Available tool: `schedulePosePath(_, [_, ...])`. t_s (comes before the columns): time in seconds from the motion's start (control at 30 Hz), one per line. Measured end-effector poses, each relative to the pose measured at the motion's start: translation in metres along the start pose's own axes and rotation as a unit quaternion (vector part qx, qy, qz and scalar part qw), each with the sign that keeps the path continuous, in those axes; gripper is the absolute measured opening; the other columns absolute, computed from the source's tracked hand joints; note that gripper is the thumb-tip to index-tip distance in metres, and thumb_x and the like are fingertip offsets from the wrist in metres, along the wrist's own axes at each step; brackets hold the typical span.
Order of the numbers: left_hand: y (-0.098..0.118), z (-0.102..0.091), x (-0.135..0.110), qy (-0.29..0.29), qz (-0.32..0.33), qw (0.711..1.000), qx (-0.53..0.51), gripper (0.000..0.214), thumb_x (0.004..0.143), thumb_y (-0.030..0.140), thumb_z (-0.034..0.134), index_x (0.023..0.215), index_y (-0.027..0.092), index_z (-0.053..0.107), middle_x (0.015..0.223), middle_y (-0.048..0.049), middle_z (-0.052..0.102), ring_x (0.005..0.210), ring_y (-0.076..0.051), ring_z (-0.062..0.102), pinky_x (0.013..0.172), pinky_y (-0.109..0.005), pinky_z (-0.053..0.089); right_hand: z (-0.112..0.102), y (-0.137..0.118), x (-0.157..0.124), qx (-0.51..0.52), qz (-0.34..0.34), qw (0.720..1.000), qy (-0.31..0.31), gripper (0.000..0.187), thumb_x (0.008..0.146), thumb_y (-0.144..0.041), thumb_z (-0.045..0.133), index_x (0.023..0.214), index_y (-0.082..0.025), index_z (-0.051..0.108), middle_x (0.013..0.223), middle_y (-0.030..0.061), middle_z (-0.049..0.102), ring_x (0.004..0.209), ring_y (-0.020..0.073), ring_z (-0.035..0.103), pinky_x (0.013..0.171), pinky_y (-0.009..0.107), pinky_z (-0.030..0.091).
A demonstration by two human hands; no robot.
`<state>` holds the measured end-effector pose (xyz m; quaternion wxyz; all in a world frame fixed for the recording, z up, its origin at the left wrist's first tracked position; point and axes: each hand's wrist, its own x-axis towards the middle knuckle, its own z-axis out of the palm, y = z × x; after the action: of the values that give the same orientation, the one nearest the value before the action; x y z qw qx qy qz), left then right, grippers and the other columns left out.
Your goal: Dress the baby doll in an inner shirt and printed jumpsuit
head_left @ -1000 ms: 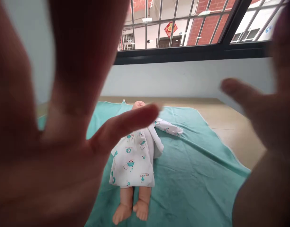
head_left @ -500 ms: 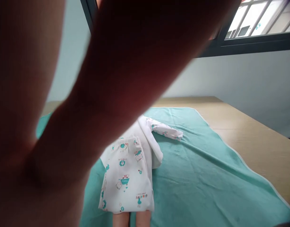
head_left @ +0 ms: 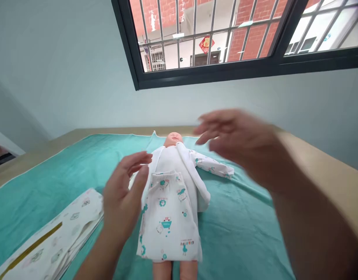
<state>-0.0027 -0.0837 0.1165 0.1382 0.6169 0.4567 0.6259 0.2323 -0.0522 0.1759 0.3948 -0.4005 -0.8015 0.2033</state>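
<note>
A baby doll [head_left: 173, 139] lies on its back on a teal blanket [head_left: 240, 225], dressed in an open white jacket and white printed trousers [head_left: 168, 217]. Its bare legs show at the bottom edge. My left hand [head_left: 123, 198] hovers just left of the doll's waist, fingers extended and holding nothing. My right hand [head_left: 240, 142] floats above the doll's right-side sleeve [head_left: 213, 166], fingers stretched out, a little blurred, also with nothing in it.
A folded printed cloth or packet [head_left: 50, 237] lies on the blanket at the lower left. The blanket covers a tan wooden surface [head_left: 327, 167] against a pale wall. A barred window [head_left: 213, 35] is above.
Both hands were close to the camera and blocked the view; they have dropped away toward the doll. The doll, the window and the folded cloth are now in plain sight.
</note>
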Motion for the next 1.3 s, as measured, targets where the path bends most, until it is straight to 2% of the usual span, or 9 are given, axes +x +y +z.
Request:
schedulePosePath(0.1, [-0.039, 0.015, 0.0, -0.045, 0.018, 0.99, 0.134, 0.022, 0.089, 0.038, 0.055, 0.101, 0.023, 0.066, 0.096, -0.0036, 0.066, 0.085, -0.018, 0.061, 0.078, -0.033, 0.05, 0.041, 0.016, 0.005, -0.061, 0.002, 0.996, -0.069, 0.024, 0.092, -0.041, 0.055, 0.105, -0.024, 0.066, 0.099, 0.0036, 0.066, 0.085, 0.0174, 0.062, 0.073, 0.031, 0.049])
schedulePosePath(0.2, [-0.071, 0.017, -0.008, -0.103, -0.029, 0.984, 0.139, 0.024, 0.091, 0.038, 0.051, 0.1, 0.022, 0.065, 0.099, -0.0051, 0.065, 0.088, -0.02, 0.06, 0.077, -0.033, 0.049, 0.079, 0.04, 0.007, -0.138, 0.021, 0.982, -0.126, 0.022, 0.088, -0.041, 0.06, 0.094, -0.022, 0.067, 0.094, 0.0038, 0.065, 0.08, 0.017, 0.06, 0.069, 0.031, 0.044])
schedulePosePath(0.27, [-0.079, 0.018, -0.012, -0.115, -0.064, 0.984, 0.119, 0.025, 0.091, 0.039, 0.049, 0.099, 0.021, 0.065, 0.101, -0.0056, 0.065, 0.091, -0.02, 0.059, 0.077, -0.033, 0.048, 0.09, 0.05, 0.008, -0.139, 0.033, 0.981, -0.133, 0.023, 0.085, -0.043, 0.064, 0.092, -0.021, 0.065, 0.093, 0.0028, 0.064, 0.078, 0.0162, 0.058, 0.065, 0.029, 0.041])
schedulePosePath(0.5, [-0.072, 0.025, -0.018, -0.12, -0.179, 0.975, 0.053, 0.029, 0.087, 0.046, 0.055, 0.097, 0.021, 0.065, 0.091, -0.0028, 0.067, 0.08, -0.019, 0.06, 0.073, -0.032, 0.047, 0.076, 0.05, 0.011, -0.105, 0.023, 0.981, -0.16, 0.019, 0.08, -0.037, 0.07, 0.092, -0.024, 0.064, 0.089, -0.0018, 0.064, 0.075, 0.0138, 0.056, 0.064, 0.026, 0.038])
schedulePosePath(0.7, [-0.069, 0.02, -0.019, -0.127, -0.22, 0.967, -0.009, 0.04, 0.08, 0.048, 0.063, 0.111, 0.022, 0.062, 0.099, -0.0035, 0.065, 0.089, -0.021, 0.06, 0.079, -0.033, 0.048, 0.07, 0.04, 0.013, -0.151, -0.025, 0.975, -0.163, 0.015, 0.081, -0.03, 0.07, 0.091, -0.023, 0.06, 0.093, 0.0, 0.063, 0.082, 0.0157, 0.055, 0.067, 0.028, 0.039])
schedulePosePath(0.87, [-0.075, 0.019, -0.019, -0.113, -0.196, 0.974, 0.015, 0.032, 0.084, 0.046, 0.06, 0.105, 0.023, 0.065, 0.092, -0.0011, 0.064, 0.083, -0.017, 0.059, 0.075, -0.029, 0.047, 0.068, 0.043, 0.013, -0.15, -0.034, 0.976, -0.154, 0.011, 0.082, -0.027, 0.067, 0.086, -0.023, 0.058, 0.092, 0.0003, 0.061, 0.079, 0.015, 0.055, 0.065, 0.028, 0.039])
schedulePosePath(1.03, [-0.076, 0.016, -0.019, -0.115, -0.17, 0.975, 0.085, 0.028, 0.088, 0.046, 0.056, 0.095, 0.022, 0.068, 0.077, 0.0006, 0.064, 0.074, -0.017, 0.058, 0.068, -0.028, 0.044, 0.065, 0.052, 0.01, -0.146, 0.062, 0.968, -0.195, 0.022, 0.082, -0.042, 0.064, 0.077, -0.023, 0.053, 0.073, -0.001, 0.062, 0.063, 0.0152, 0.052, 0.053, 0.028, 0.032])
schedulePosePath(1.2, [-0.075, 0.015, -0.02, -0.141, -0.128, 0.98, 0.049, 0.024, 0.092, 0.04, 0.051, 0.092, 0.022, 0.067, 0.083, -0.0006, 0.065, 0.08, -0.017, 0.059, 0.074, -0.029, 0.045, 0.063, 0.048, 0.009, -0.144, 0.078, 0.964, -0.211, 0.025, 0.079, -0.041, 0.065, 0.072, -0.023, 0.05, 0.07, -0.0013, 0.061, 0.062, 0.0151, 0.05, 0.051, 0.028, 0.029])
schedulePosePath(1.3, [-0.074, 0.017, -0.023, -0.103, -0.126, 0.986, 0.028, 0.023, 0.091, 0.039, 0.052, 0.101, 0.022, 0.064, 0.097, -0.0024, 0.066, 0.091, -0.018, 0.059, 0.08, -0.03, 0.045, 0.063, 0.045, 0.009, -0.142, 0.05, 0.965, -0.215, 0.024, 0.078, -0.035, 0.065, 0.069, -0.022, 0.048, 0.069, -0.0022, 0.06, 0.062, 0.0138, 0.048, 0.052, 0.028, 0.028])
